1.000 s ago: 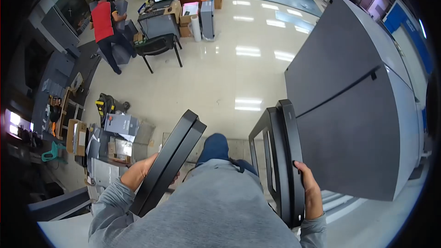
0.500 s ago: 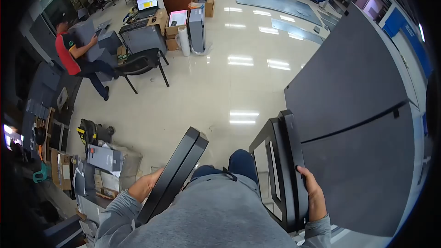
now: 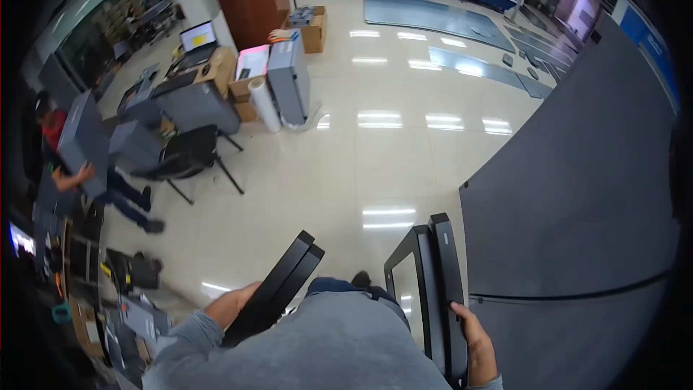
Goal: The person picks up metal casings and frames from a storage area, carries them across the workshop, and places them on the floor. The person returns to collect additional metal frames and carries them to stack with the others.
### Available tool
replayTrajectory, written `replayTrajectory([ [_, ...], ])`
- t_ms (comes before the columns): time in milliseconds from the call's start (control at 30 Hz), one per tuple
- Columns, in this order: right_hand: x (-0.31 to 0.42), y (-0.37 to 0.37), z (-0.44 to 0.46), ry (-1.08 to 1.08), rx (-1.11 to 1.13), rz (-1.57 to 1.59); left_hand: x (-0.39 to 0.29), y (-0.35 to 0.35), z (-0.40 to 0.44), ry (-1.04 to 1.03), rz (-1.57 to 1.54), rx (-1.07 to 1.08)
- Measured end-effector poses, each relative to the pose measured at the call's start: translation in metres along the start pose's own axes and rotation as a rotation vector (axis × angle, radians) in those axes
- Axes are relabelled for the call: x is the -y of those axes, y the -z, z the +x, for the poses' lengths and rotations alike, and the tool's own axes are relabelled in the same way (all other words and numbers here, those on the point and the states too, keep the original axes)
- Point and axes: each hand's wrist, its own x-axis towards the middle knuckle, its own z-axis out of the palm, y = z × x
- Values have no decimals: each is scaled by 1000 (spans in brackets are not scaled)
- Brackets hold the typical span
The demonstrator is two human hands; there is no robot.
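Observation:
My left hand (image 3: 232,305) is closed around the outer side of a pair of black slab-like pieces (image 3: 278,287), carried on edge by my left hip. Its fingertips are hidden behind them. On the other side, my right hand (image 3: 477,343) grips two black rectangular frames (image 3: 449,296) lying side by side. The inner frame has an open middle through which the floor shows. My right thumb rests on the outer frame's face, and the other fingers are mostly out of sight. Both loads hang upright beside my body, off the floor.
A tall grey cabinet (image 3: 570,195) stands close on my right. Ahead left are a black chair (image 3: 189,162), a laptop desk (image 3: 198,105) and a grey box (image 3: 290,79). A person (image 3: 76,173) carries a grey enclosure at far left. Metal sheets (image 3: 433,20) lie ahead.
My view has shifted forward and tilted up, with the chair and desk now lower in view. The person at left has come nearer with the grey enclosure. Both my hands keep their hold.

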Motion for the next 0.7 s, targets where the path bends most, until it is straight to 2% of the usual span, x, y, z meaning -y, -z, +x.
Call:
replayTrajectory([
  [67, 31, -4, 33, -196, 6, 77, -35, -11, 17, 72, 15, -20],
  [133, 85, -14, 94, -243, 18, 112, -88, -37, 24, 65, -30, -23],
  [167, 102, -16, 125, -142, 9, 68, -120, -49, 24, 38, -54, -26],
  [233, 123, -11, 199, -72, -132, -68, -181, -62, 41, 24, -131, -31],
  [267, 156, -27, 221, -45, -202, -137, -215, -64, 55, 30, -178, -33],
  [300, 189, -38, 237, -62, -196, -107, -246, -62, 67, 48, -223, -42],
  [333, 212, -42, 263, -165, -50, 68, -274, -60, 74, 75, -264, -53],
  [400, 261, -60, 305, -207, -113, 64, -340, -66, 90, 95, -266, -56],
  [467, 276, -54, 377, -82, -183, 26, -419, -87, 113, 19, -236, -22],
  [500, 326, -77, 376, 9, -235, -81, -453, -97, 126, -53, -201, -5],
  [533, 375, -93, 380, -4, -204, -11, -490, -102, 134, -113, -165, 0],
  [567, 414, -105, 381, -43, -178, 53, -528, -111, 136, -63, -129, 22],
  [700, 502, -118, 456, -96, -190, 190, -662, -136, 175, -70, -269, 221],
])
